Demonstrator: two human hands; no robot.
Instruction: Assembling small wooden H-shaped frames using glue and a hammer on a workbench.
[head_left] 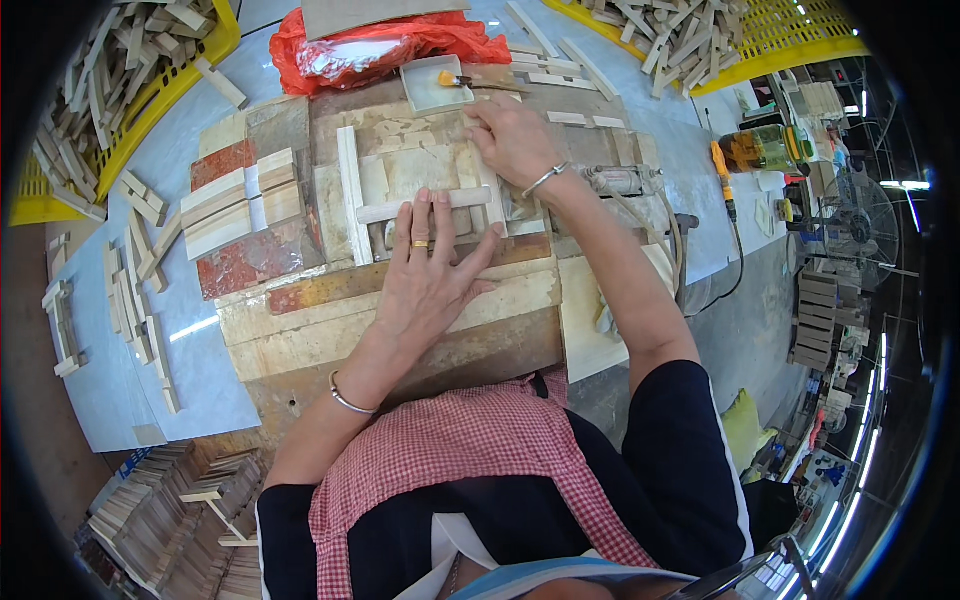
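My left hand lies with fingers stretched over a short pale wooden crosspiece on the worn work board; its thumb reaches to the lower end of a right-hand slat. My right hand is closed at that slat's upper end, with the fingertips partly hidden. A longer pale slat stands at the crosspiece's left end, so the pieces form an H shape. Just beyond my right fingers is a white tray holding a brush.
Stacked wooden strips lie left of the board. A metal cylinder with hoses sits at right, and an orange-handled tool lies farther right. Yellow baskets of wood pieces stand at both far corners. Red plastic lies behind the tray.
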